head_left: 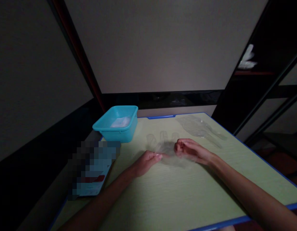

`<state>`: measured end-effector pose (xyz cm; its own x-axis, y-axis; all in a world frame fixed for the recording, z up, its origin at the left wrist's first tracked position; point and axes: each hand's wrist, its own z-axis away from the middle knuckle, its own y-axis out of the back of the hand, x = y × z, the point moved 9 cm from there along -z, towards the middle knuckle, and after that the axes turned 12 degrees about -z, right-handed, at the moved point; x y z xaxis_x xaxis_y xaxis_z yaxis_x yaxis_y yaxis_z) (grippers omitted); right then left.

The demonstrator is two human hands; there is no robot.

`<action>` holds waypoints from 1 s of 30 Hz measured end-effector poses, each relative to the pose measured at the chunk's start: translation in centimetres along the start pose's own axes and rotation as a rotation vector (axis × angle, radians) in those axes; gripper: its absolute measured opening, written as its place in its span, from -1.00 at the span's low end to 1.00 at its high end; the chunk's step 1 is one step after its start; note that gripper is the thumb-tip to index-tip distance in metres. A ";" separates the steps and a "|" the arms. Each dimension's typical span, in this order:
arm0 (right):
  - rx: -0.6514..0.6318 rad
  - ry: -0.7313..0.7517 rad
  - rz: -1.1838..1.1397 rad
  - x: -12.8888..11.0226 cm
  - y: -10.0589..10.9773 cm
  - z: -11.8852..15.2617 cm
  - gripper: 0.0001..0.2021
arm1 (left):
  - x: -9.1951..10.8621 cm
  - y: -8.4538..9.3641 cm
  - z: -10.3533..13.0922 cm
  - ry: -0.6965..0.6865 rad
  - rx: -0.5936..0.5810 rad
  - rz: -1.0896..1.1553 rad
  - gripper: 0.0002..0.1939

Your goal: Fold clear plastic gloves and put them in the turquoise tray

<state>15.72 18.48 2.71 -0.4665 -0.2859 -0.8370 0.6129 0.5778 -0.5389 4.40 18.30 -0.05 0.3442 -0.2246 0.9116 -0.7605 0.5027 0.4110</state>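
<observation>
A clear disposable plastic glove [166, 147] is spread in the air between my hands, just above the table, with its finger parts pointing to the far side. My left hand [148, 160] pinches its left edge between thumb and fingers. On the other side, my right hand [191, 150] has its fingers curled in against the glove, closed on the thin film. The film is see-through and smeared by motion, so its near edge is hard to make out. More flat clear plastic gloves [198, 126] lie at the table's back right, beyond my right hand.
A turquoise plastic basket [114, 129] with something white inside stands at the back left. Nearer, a partly blurred flat box [95, 176] lies beside my left forearm. The pale table [177, 199] has a blue rim. A wall panel rises behind it.
</observation>
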 end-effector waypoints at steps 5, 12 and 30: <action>-0.005 -0.079 -0.059 0.2 1.3 0.0 -0.47 | 0.4 0.4 -0.5 -0.024 -0.016 0.160 -0.54; -0.146 -0.099 0.117 0.4 1.9 0.3 -0.45 | -0.7 0.9 -0.7 0.072 0.013 0.363 -0.58; 0.119 -0.119 0.087 2.0 3.3 -0.6 -0.76 | -1.3 0.3 -0.3 0.222 -0.070 0.735 -0.72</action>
<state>16.50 20.28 -0.68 -0.3342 -0.3316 -0.8822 0.7222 0.5114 -0.4658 3.90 19.01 -1.07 -0.1283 0.3567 0.9254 -0.8021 0.5115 -0.3083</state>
